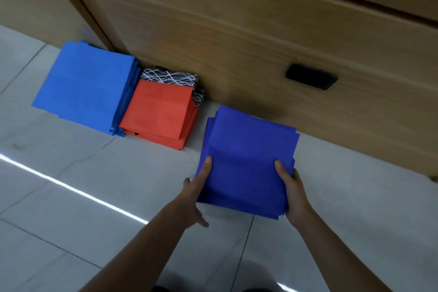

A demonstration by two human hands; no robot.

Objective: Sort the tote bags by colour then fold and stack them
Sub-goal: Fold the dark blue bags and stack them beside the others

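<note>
A stack of folded dark blue tote bags (248, 156) lies on the tiled floor by the wooden cabinet. My left hand (196, 194) holds its left edge, thumb on top and fingers below. My right hand (292, 194) grips the right near corner, thumb on top, fingers round the edge. To the left sits a larger stack of light blue bags (85, 85). Beside it is a stack of folded red-orange bags (158, 111), with a black bag with white lines (175, 78) behind and under it.
A wooden cabinet front (237, 42) with a dark recessed handle (310, 77) rises right behind the stacks. The pale tiled floor (83, 197) stretches to the left and toward me, crossed by a bright strip of reflected light.
</note>
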